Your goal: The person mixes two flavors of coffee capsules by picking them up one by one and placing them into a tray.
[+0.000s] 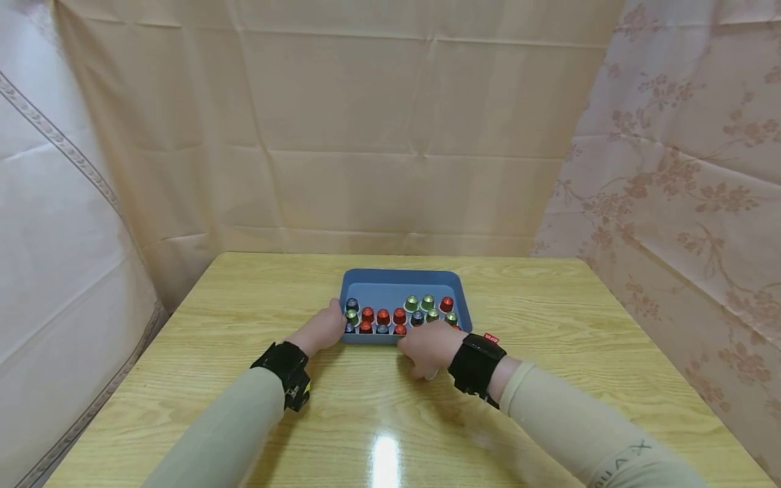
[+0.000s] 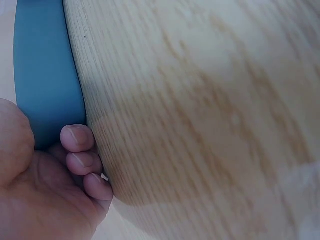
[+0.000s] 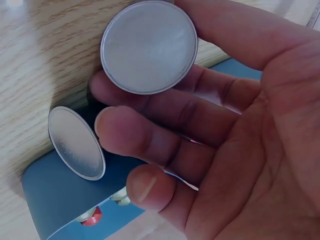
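Observation:
A blue tray (image 1: 378, 290) stands on the table with coffee capsules in red, green and dark blue standing lid-down in its nearer part. My left hand (image 1: 326, 327) grips the tray's left side; in the left wrist view its fingers (image 2: 82, 162) curl against the blue wall. At the tray's front edge is my right hand (image 1: 430, 346). Between thumb and forefinger it pinches a coffee capsule (image 3: 150, 47), silver foil lid facing the camera. A second capsule (image 3: 76, 143), dark-bodied, sits against the other fingers; whether they grip it cannot be told.
The wooden table (image 1: 274, 291) has a glossy top with a bright reflection near its front. A beige cloth (image 1: 342, 135) hangs behind it. Patterned cloth (image 1: 683, 190) hangs at the right and white cloth (image 1: 61, 224) at the left. Both wrists wear black straps (image 1: 476, 366).

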Tool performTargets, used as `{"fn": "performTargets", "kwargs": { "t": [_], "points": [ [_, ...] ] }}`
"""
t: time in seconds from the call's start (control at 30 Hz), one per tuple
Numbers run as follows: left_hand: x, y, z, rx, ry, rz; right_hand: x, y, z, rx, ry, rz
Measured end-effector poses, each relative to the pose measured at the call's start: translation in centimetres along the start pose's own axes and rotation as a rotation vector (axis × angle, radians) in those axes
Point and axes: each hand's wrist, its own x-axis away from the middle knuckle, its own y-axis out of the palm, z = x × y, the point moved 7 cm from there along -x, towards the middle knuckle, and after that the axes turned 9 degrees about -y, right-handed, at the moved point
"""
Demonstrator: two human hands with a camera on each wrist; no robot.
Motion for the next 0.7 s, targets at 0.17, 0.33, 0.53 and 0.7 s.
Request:
{"fn": "performTargets", "kwargs": {
  "t": [0.17, 0.33, 0.53, 0.7],
  "points": [
    [0.16, -0.07, -0.07, 0.016, -0.025, -0.022, 0.01, 0.15, -0.04, -0.020, 0.008, -0.008],
    [0.32, -0.23, 0.00, 0.038, -0.048, -0.044, -0.17, 0.53, 0.03, -0.025, 0.004, -0.016],
    [0.30, -0.26, -0.13, 0.056, -0.063, -0.050, -0.22, 0.48, -0.07, -0.026, -0.013, -0.008],
    [0.19, -0.17, -0.20, 0.063, -0.062, -0.050, -0.22, -0.11, -0.16, -0.068, -0.040, 0.005]
  ]
}}
